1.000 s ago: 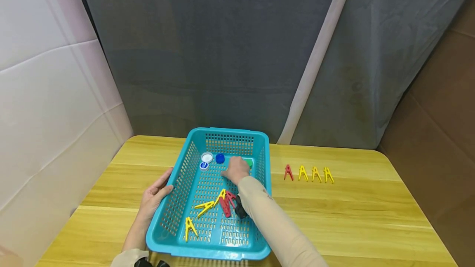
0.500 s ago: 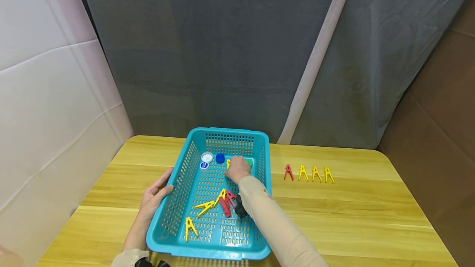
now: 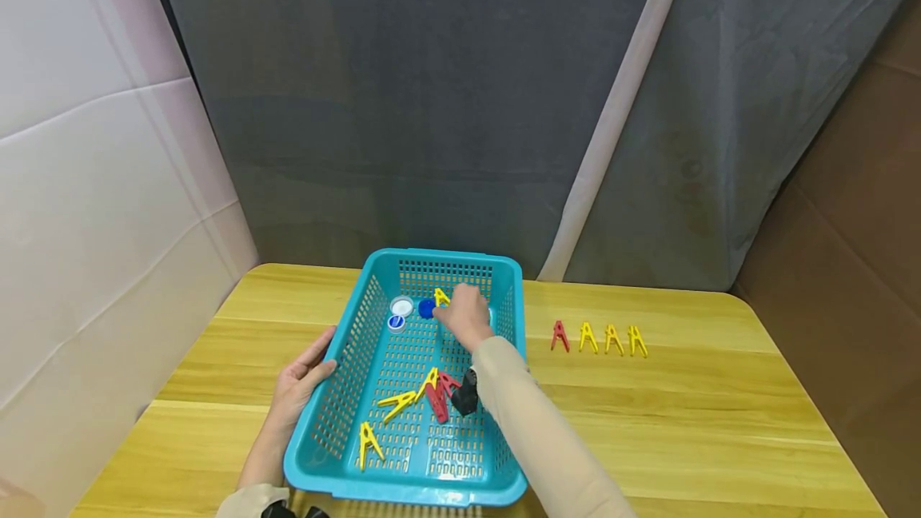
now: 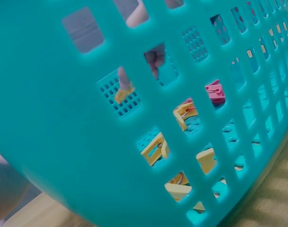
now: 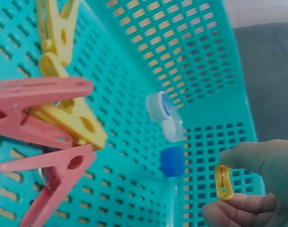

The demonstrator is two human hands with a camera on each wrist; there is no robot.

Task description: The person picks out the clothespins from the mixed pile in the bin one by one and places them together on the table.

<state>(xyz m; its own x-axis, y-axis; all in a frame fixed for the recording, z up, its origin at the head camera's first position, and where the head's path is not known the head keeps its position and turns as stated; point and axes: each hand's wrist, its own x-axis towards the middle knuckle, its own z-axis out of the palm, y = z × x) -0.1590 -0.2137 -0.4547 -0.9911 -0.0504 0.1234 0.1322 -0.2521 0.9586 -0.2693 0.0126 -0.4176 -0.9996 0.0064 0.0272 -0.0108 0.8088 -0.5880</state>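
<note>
My right hand (image 3: 466,314) is over the far end of a blue-green plastic basket (image 3: 403,492). It pinches a yellow clothespin (image 5: 224,183) between thumb and fingers, off the basket floor. With straight fingers, my left hand (image 3: 297,378) touches the basket's left side from outside. Near that pinched clothespin lie a blue bottle cap (image 3: 427,308), a white cap (image 3: 401,307) and a blue-and-white cap (image 3: 396,324). Nearer the front, the basket floor bears several yellow clothespins (image 3: 368,446) and two red clothespins (image 3: 436,404), some overlapping.
Right of the basket, a red clothespin (image 3: 560,336) and three yellow clothespins (image 3: 588,337) stand in a row on the wooden table (image 3: 691,422). A grey curtain (image 3: 432,102) hangs behind the table, and a white partition (image 3: 108,182) stands at left.
A yellow clothespin has come into sight in my right hand and moved up toward the basket's far wall. The green piece beside that hand is now hidden. My left hand has stayed in place.
</note>
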